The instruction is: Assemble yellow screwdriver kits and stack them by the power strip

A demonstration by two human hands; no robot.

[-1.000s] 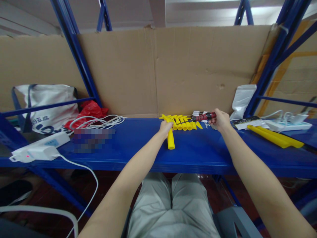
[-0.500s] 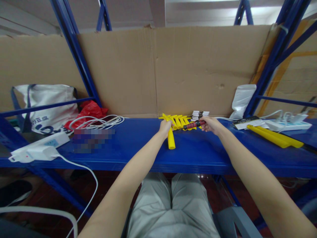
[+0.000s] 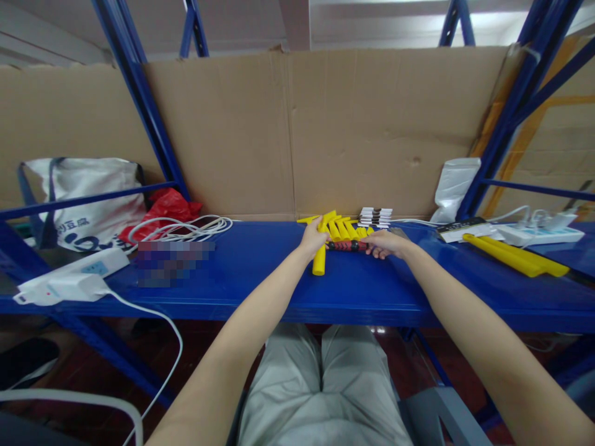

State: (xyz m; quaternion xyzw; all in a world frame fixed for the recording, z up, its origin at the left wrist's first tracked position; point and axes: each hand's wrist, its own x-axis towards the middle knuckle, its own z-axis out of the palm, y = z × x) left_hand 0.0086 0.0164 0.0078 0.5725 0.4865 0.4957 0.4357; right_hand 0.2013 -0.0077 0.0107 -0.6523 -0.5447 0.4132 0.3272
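Observation:
My left hand (image 3: 312,240) is closed around a yellow tube (image 3: 318,262), whose round lower end points toward me. My right hand (image 3: 388,244) has its fingers curled at the right end of a dark red and black patterned stick-like tool (image 3: 348,246). That tool lies nearly level, low over the table or on it, its left end close beside the yellow tube. Several more yellow tubes (image 3: 344,229) lie slanted in a row just behind the tool. The right fingertips are partly hidden.
Small white-and-black pieces (image 3: 375,217) are stacked behind the tubes. Two long yellow pieces (image 3: 511,255) and a power strip (image 3: 539,234) lie on the right. At left are a white power strip (image 3: 74,275), coiled cable (image 3: 195,228), red plastic bag (image 3: 162,210) and cloth bag (image 3: 93,198).
My right hand has lowered the red-and-black tool toward me and to the left, turning it from tilted to nearly level. My left hand still grips its yellow tube, shifted slightly.

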